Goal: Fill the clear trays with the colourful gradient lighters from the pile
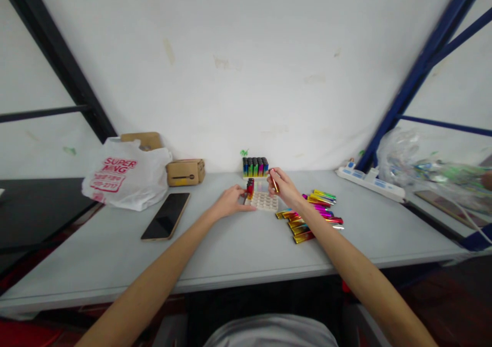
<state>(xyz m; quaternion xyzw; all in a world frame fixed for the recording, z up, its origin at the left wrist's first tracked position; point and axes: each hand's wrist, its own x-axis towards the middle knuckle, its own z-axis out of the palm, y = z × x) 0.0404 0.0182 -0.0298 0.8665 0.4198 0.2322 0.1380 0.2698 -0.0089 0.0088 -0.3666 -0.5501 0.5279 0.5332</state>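
White wall (pixel 246 70) stands behind a grey table (pixel 230 249).

The right hand (pixel 286 189) is closed in a pinch. Its thumb and fingers hold one gold lighter (pixel 274 183) by the lower end. The lighter points up and tilts a little. It hangs just over the back of the tray (pixel 265 202).

The left hand (pixel 230 202) lies on the table, palm down. Its fingers are loosely bent and touch the left edge of the tray. It does not grip anything.

There is one tray. It is pale, lies flat between the two hands and has many small holes. Most holes are bare. A few red lighters (pixel 250 187) stand in its back left corner, too close together to count.

Just right of the tray, partly under the right arm, lies a pile (pixel 311 213) of shiny lighters in gold, pink, green and red. There are more than ten, but they overlap too much to count for sure.

Behind the tray, by the wall, stands one full pack (pixel 255 166) of lighters with black tops.

To the left lie one phone (pixel 166 216), face up, one white bag (pixel 123 178) with red letters, and two boxes, one beside the bag (pixel 185 172) and one behind it (pixel 144 140).

Far to the right lie one white power strip (pixel 369 181) and one clear bag (pixel 423 167).
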